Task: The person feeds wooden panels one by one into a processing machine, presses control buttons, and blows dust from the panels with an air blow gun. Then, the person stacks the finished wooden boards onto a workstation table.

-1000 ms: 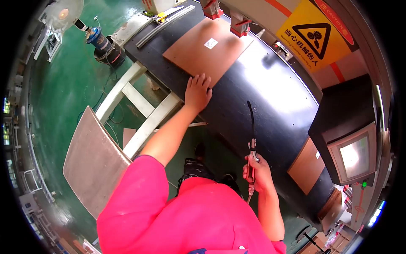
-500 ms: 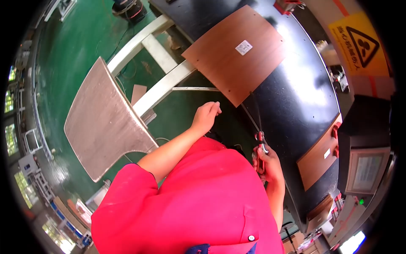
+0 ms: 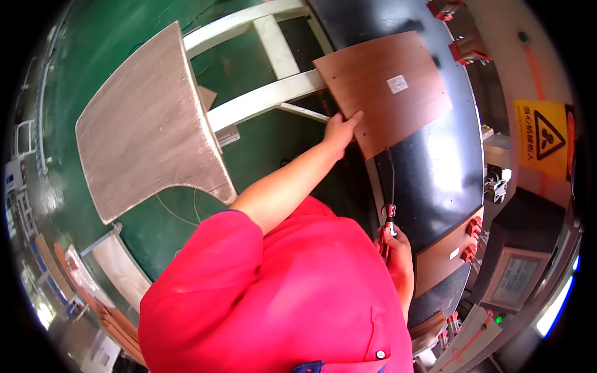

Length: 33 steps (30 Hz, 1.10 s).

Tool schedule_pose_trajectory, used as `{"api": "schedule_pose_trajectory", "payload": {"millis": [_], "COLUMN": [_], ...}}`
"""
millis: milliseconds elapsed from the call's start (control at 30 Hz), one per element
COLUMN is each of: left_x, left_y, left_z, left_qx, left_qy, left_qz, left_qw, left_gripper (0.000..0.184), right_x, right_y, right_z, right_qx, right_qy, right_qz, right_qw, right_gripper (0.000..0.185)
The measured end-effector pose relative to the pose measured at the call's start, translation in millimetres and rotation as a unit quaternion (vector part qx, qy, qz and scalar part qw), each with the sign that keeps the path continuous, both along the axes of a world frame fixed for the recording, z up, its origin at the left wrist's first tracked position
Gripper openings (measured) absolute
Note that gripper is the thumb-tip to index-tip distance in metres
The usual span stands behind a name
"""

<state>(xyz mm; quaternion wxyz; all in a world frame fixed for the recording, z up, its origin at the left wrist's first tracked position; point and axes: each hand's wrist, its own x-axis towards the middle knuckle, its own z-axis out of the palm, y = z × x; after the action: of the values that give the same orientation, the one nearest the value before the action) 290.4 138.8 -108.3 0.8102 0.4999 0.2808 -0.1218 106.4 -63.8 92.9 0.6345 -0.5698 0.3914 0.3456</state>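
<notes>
A curved brown wooden panel (image 3: pixel 413 102) with a white label lies on the black table. My left hand (image 3: pixel 341 133) is closed on the panel's near left corner, the thumb on top and the other fingers partly hidden at the edge. At the table's near edge, my right hand (image 3: pixel 399 245) grips a red tool (image 3: pixel 389 217) that looks like an air blow gun. Its long thin dark nozzle points toward the panel's lower corner; I cannot tell whether the tip touches. The palm hides part of the handle.
A large greyish board (image 3: pixel 146 121) stands to the left beside a white frame (image 3: pixel 267 96). Farther along the black table (image 3: pixel 435 168) lies another brown panel (image 3: pixel 438 264) by red clamps (image 3: pixel 474 233). A control screen (image 3: pixel 517 280) and a yellow warning sign (image 3: pixel 544 138) are at the right.
My left hand has moved right and up to the panel and taken hold of its edge. My right hand still holds the blow gun. The whole view has shifted and turned slightly.
</notes>
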Motion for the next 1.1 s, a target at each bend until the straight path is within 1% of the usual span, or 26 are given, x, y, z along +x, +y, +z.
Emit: {"api": "schedule_pose_trajectory", "payload": {"millis": [33,67,100,133,200,233,267,333,400,433,533,567,600,667,733,900,1000,1033,1067,1100], "left_x": [-8,-16,-23,-31,-44,-49,-56,-65,-68,-71,-76,-80,-85,-100,-118,-175,-212,-226,-240,-254], "left_y": [9,21,28,34,40,39,41,42,45,50,75,82,86,87,84,48,14,2,-8,-18], "left_z": [25,42,40,40,39,34,35,32,29,28,27,31,38,51,58,69,80,89,93,97], "left_qx": [-0.087,-0.098,-0.112,-0.138,-0.165,-0.151,-0.188,-0.249,-0.268,-0.278,-0.269,-0.252,-0.235,-0.236,-0.246,-0.262,-0.248,-0.247,-0.243,-0.237], "left_qy": [0.003,0.009,0.022,0.028,0.052,0.046,0.049,0.034,0.01,0.0,0.036,0.033,0.027,0.034,0.032,0.076,0.071,0.074,0.083,0.089], "left_qz": [-0.004,-0.04,-0.06,-0.073,-0.065,-0.062,-0.064,-0.05,-0.074,-0.085,-0.121,-0.13,-0.14,-0.176,-0.201,-0.255,-0.294,-0.307,-0.327,-0.345], "left_qw": [0.996,0.994,0.992,0.987,0.983,0.985,0.979,0.967,0.961,0.957,0.955,0.958,0.962,0.955,0.948,0.928,0.92,0.916,0.909,0.904], "left_gripper": [0.045,0.047,0.046,0.05,0.052,0.054,0.052,0.05,0.049,0.048,0.049,0.049,0.049,0.052,0.053,0.055,0.056,0.051,0.054,0.057], "right_x": [0,-1,-3,-7,-16,-24,-31,-44,-58,-64,-96,-113,-123,-141,-170,-270,-341,-368,-391,-417], "right_y": [-5,-7,-6,-8,-18,-20,-22,-22,-21,-18,-28,-31,-30,-26,-31,-31,-30,-28,-26,-23], "right_z": [4,6,6,7,0,-7,-11,-13,-7,-4,-9,-21,-17,-4,-9,-23,-26,-28,-33,-36], "right_qx": [-0.008,-0.022,-0.036,-0.047,-0.009,0.006,0.021,0.013,0.002,-0.01,0.014,0.027,0.024,0.019,0.014,0.011,0.017,0.029,0.042,0.029], "right_qy": [-0.013,-0.026,-0.037,-0.045,-0.059,-0.062,-0.065,-0.072,-0.082,-0.086,-0.086,-0.118,-0.124,-0.136,-0.135,-0.159,-0.17,-0.175,-0.184,-0.187], "right_qz": [-0.001,-0.021,-0.044,-0.068,-0.075,-0.085,-0.093,-0.119,-0.141,-0.174,-0.202,-0.219,-0.245,-0.29,-0.3,-0.381,-0.436,-0.46,-0.479,-0.486], "right_qw": [1.0,0.999,0.998,0.996,0.995,0.994,0.993,0.99,0.987,0.981,0.976,0.968,0.961,0.947,0.944,0.911,0.884,0.87,0.857,0.853], "right_gripper": [0.026,0.026,0.026,0.026,0.027,0.027,0.027,0.027,0.027,0.026,0.027,0.026,0.024,0.021,0.021,0.02,0.02,0.019,0.019,0.019]}}
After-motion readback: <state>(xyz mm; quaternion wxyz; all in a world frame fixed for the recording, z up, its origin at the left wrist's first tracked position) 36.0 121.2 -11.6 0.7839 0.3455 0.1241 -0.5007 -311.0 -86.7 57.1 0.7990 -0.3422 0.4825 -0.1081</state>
